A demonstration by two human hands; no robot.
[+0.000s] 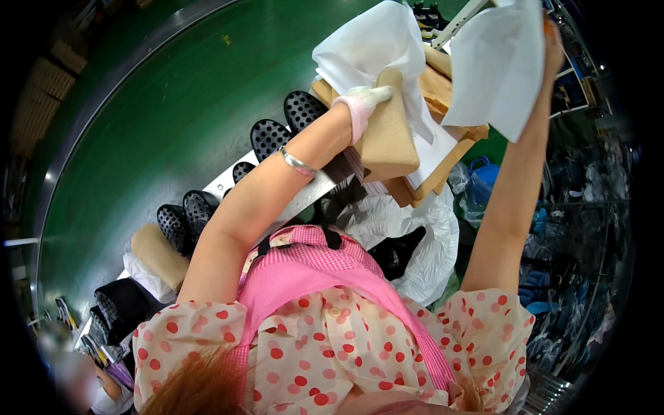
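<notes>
My left hand (370, 102), in a white and pink glove, is closed around a thick tan paper roll (391, 149). The roll is held over a stack of white paper sheets (434, 162) with brown paper (434, 86) among them. A loose white sheet (366, 41) rises behind the roll, beyond my fingers. At the upper right, my right hand (552, 52) holds another white paper sheet (494, 72) by its edge, raised and hanging. That sheet hides part of the hand. Black clogs with holes (304, 111) stand just left of my left wrist.
More black clogs (187, 218) line a white bench (238, 176) to the left, with another tan roll (159, 256) nearby. A white plastic bag (439, 238) stands open close to my body. Racks of plastic-wrapped items (588, 228) are at the right. Another person (111, 398) is at lower left.
</notes>
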